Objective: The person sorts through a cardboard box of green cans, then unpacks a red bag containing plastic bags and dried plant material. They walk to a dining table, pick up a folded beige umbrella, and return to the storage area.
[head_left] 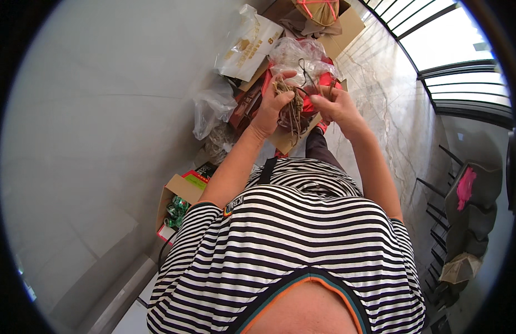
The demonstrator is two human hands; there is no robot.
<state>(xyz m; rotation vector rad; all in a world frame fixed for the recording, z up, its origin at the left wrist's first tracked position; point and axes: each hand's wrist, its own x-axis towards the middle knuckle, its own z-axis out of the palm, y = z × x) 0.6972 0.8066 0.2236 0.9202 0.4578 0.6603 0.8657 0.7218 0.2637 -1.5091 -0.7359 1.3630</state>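
Left hand point(277, 106) grips tangled brown twine bundle point(294, 108); right hand point(338, 106) pinches a strand beside it. Below: clear plastic bags point(300, 55), red packaging point(311, 106), cardboard boxes point(174, 192) along floor point(391, 111) by wall.

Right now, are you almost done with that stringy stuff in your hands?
Not yet, it seems. The left hand grips a tangled bundle of brown cord, loose ends hanging down. The right hand pinches a strand beside it. Nothing looks tied or laid aside finished. Below the hands wait a red package, clear bags and cardboard boxes along the wall, still a jumble.
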